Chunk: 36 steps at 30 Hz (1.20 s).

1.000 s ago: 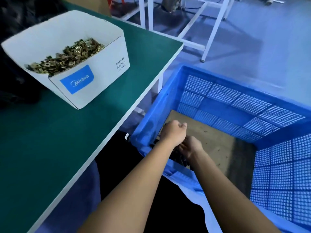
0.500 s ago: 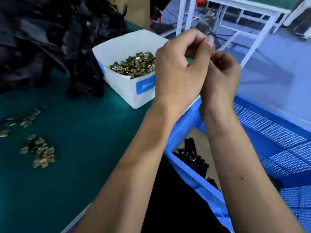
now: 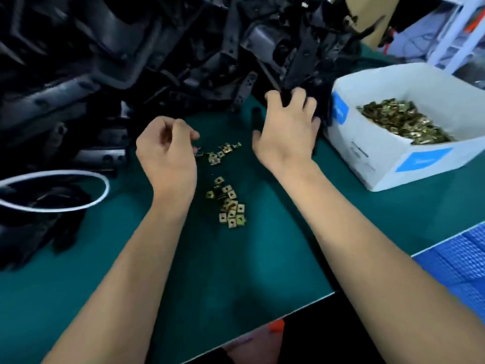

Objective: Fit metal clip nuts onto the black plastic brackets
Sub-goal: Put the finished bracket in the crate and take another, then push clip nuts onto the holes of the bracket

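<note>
While the loose clip nuts (image 3: 227, 203) are lying in two small clusters on the green table (image 3: 236, 271), the person's hands are working just above and beside them. The left hand (image 3: 168, 151) is hovering over the upper cluster with its fingers curled in, thumb and fingertips close together — whether it is pinching a nut I cannot tell. The right hand (image 3: 287, 132) is reaching into the heap of black plastic brackets (image 3: 183, 48) at the back of the table, its fingers curling around the edge of one bracket (image 3: 299, 64) at the front of the heap. Just right of that hand a white cardboard box (image 3: 388, 158) is sitting, holding many more nuts. A blue crate (image 3: 462, 258) is showing past the table's right edge.
</note>
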Motion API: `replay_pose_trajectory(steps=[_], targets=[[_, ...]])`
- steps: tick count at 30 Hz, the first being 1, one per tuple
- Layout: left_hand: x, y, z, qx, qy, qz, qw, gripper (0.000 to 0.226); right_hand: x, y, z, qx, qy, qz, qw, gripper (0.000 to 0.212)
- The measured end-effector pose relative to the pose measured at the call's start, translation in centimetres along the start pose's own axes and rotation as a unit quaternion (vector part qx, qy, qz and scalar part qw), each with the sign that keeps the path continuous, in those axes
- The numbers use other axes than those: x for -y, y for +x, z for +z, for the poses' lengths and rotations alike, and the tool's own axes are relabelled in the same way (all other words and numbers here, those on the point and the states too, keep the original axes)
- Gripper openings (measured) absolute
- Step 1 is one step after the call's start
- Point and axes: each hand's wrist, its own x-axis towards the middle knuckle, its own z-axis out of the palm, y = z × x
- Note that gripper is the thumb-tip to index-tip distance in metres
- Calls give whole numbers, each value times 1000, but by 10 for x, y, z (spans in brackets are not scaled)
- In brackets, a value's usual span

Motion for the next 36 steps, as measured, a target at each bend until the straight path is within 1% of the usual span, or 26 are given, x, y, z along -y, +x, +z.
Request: replay_pose_trajectory(steps=[1,2,4,5,6,8,9,11,13,14,15,16,17,18,19,20,21,22,24,27,29,31,32,34,36], targets=[[7,5,-9,5,33,16,999,24,2,5,8,14,-18,2,1000,59],[13,11,-14,6,51,23,998,25,5,9,15,18,-33,-1,999,55],[17,20,-15,-4,33,12,999,23,3,13,22,-8,-39,-11,999,38],[18,23,-15,-18,18,2,1000,22,1,14,23,-21,-21,-18,999,31],[19,25,-14,-32,2,-7,999,21,-3,16,22,-33,5,-23,999,29],[22,27,-12,-47,-18,-28,998,20,-12,19,17,-54,60,-17,997,35],[24,27,-12,-48,-24,-37,998,21,-14,19,12,-76,77,-9,994,37],[24,26,-14,-54,-33,-48,997,22,-13,15,3,-152,110,-2,982,35],[24,25,-15,-59,-41,-53,996,22,-7,6,-5,-226,181,0,957,32],[23,25,-15,-59,-43,-55,996,22,-5,3,-8,-246,214,-6,945,31],[23,24,-16,-58,-42,-58,996,23,-3,1,-8,-249,229,-18,941,29],[23,23,-16,-53,-39,-60,996,23,-1,1,-7,-229,219,-25,948,27],[23,22,-16,-47,-35,-62,996,25,0,1,-4,-181,183,-23,966,30],[23,21,-16,-42,-32,-65,996,26,1,2,0,-113,132,-17,985,42],[22,21,-15,-37,-31,-69,996,27,1,3,4,-40,86,-12,995,57],[22,21,-16,-33,-29,-73,996,29,3,3,8,15,62,-18,998,69],[22,21,-16,-30,-25,-75,996,29,4,4,12,38,63,-35,997,75],[22,22,-15,-25,-20,-77,997,29,7,3,15,38,83,-58,994,75],[23,21,-15,-16,-7,-75,997,28,12,3,21,1,141,-95,985,67],[22,20,-14,-2,6,-69,998,27,22,-3,22,-56,201,-116,971,57],[21,20,-14,-2,10,-69,998,26,27,-7,25,-54,235,-151,959,55],[19,19,-14,8,16,-64,998,21,29,-10,26,-32,283,-195,939,53],[19,19,-15,19,26,-56,998,19,30,-11,27,-34,305,-215,927,50],[16,16,-15,52,55,-31,997,18,31,-12,25,-53,349,-245,903,46],[11,12,-16,76,75,8,994,17,31,-11,22,-50,407,-257,875,42]])
